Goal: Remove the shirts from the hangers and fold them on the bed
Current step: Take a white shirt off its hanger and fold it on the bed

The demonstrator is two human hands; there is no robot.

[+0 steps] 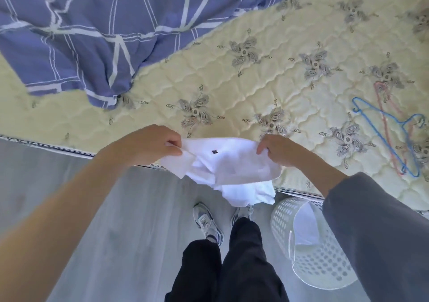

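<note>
A white shirt (228, 167) with a small dark mark near its collar hangs between my hands at the bed's near edge. My left hand (152, 142) pinches its left shoulder. My right hand (279, 149) pinches its right shoulder. The rest of the shirt droops down toward the floor. Two bare hangers lie on the mattress (232, 88) at the right, a blue hanger (394, 137) across a pink hanger (386, 125).
A blue blanket (92, 30) with white lines is bunched over the far left of the bed. A white perforated laundry basket (308, 243) stands on the grey floor at my right, close to the bed. My feet (209, 222) are just below the shirt.
</note>
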